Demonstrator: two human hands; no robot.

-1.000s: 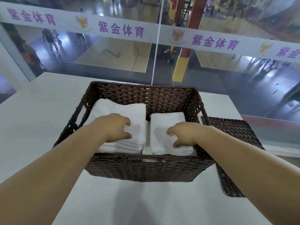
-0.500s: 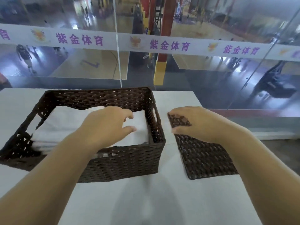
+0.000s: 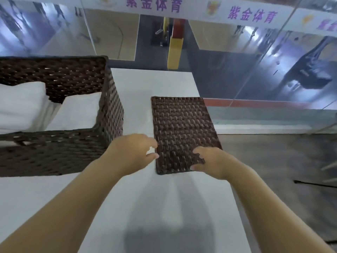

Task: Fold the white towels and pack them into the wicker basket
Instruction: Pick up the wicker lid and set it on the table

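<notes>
Near the right edge of the white table (image 3: 164, 207), a flat wicker lid (image 3: 182, 128) lies apart from the wicker basket (image 3: 73, 152), which stands toward the left. Both hands meet the lid's near end: the left hand (image 3: 131, 152) has curled fingers at its left near corner, the right hand (image 3: 209, 161) curls fingers over its right near corner; whether either has truly gripped it, I cannot tell. Two stacks of folded white towels (image 3: 23, 106) sit side by side inside the basket. Beyond the far edge stands a glass wall (image 3: 237, 61) with a lettered banner (image 3: 251, 15).
</notes>
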